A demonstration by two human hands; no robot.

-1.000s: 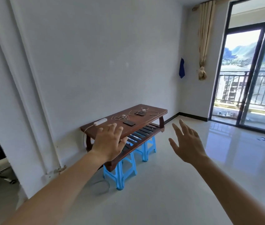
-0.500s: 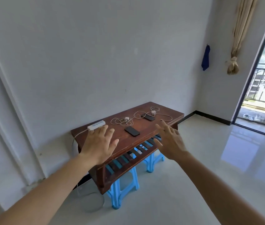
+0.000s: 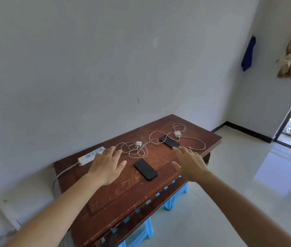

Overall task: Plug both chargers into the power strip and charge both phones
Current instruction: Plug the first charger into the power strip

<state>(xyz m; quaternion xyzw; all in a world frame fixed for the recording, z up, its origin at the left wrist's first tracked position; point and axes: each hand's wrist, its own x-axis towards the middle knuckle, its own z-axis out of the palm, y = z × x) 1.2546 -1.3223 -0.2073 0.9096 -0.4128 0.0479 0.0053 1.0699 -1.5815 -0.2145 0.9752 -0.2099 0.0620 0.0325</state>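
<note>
A white power strip (image 3: 90,155) lies at the back left of the brown wooden table (image 3: 123,191). Two white chargers rest among tangled white cables: one charger (image 3: 138,144) in the middle, the other charger (image 3: 177,134) farther right. A black phone (image 3: 145,169) lies face down near the front edge. A second black phone (image 3: 169,141) lies beside the far charger. My left hand (image 3: 106,164) hovers open over the table, fingertips by the strip's right end. My right hand (image 3: 190,162) hovers open just in front of the far phone. Neither hand holds anything.
The table stands against a white wall on blue plastic stools (image 3: 174,198). The strip's cord (image 3: 59,177) drops off the left edge. A blue cloth (image 3: 248,54) hangs on the wall, a tied curtain (image 3: 289,66) and a balcony door are at the right. Pale tiled floor stretches to the right.
I have come closer to the table and look down on it more. Both open hands have reached forward over the tabletop, the left toward the power strip, the right toward the far phone.
</note>
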